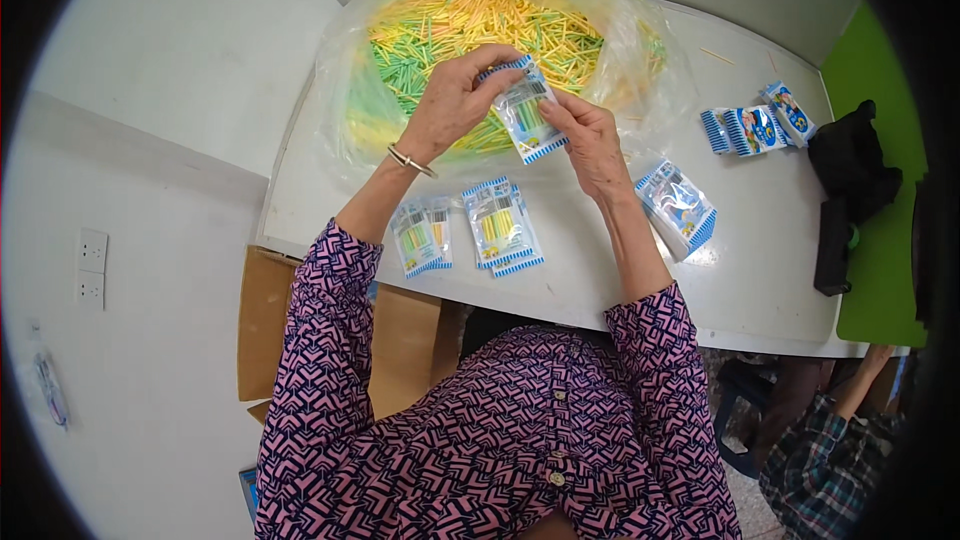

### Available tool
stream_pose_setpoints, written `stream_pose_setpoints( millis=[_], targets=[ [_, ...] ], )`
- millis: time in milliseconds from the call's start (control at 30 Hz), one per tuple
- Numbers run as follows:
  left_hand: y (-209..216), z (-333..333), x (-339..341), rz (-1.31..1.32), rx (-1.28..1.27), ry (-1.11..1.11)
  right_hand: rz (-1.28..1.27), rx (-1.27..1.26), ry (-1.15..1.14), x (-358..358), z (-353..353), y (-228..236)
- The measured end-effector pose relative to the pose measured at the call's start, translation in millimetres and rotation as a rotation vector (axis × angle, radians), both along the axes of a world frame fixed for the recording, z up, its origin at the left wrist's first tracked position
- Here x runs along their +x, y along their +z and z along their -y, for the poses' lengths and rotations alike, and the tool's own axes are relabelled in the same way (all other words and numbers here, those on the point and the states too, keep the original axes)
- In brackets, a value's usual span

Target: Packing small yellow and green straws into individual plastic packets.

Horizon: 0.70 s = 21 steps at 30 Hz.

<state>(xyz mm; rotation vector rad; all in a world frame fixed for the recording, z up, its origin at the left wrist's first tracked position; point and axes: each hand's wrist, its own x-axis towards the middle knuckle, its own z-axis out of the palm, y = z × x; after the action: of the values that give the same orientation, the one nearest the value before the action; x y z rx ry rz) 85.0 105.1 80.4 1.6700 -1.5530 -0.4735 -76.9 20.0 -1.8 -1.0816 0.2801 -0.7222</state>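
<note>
Both hands are up over the middle of the white table [620, 290], pinching one small blue-trimmed packet [527, 110] between them — left hand [455, 100] grips its top corner, right hand [590, 140] its lower side. Right behind sits a big clear bag of yellow and green sticks [480, 30]. Filled packets [470, 230] lie by the near edge — more packets [755, 128] toward the far right corner.

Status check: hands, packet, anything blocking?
Left hand and right hand both pinch small blue-edged packet above bag of yellow-green sticks. Filled packets on table. Nothing blocking.
</note>
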Motion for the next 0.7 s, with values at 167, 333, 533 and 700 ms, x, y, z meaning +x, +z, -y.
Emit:
stream_pose_setpoints(
  millis=[167,333,533,700],
  targets=[
    [-2,-2,-5,-0.348,-0.077,-0.129,-0.074,-0.037,0.051,-10,-3,6],
    [1,-6,-18,-0.534,0.006,-0.168,-0.172,-0.066,0.145,-19,-6,7],
    [-1,-10,-19,-0.497,0.038,-0.143,-0.187,-0.099,0.165,-25,-14,12],
    [1,-10,-25,-0.365,-0.003,-0.202,-0.198,-0.03,0.272,-29,-16,14]
  ],
)
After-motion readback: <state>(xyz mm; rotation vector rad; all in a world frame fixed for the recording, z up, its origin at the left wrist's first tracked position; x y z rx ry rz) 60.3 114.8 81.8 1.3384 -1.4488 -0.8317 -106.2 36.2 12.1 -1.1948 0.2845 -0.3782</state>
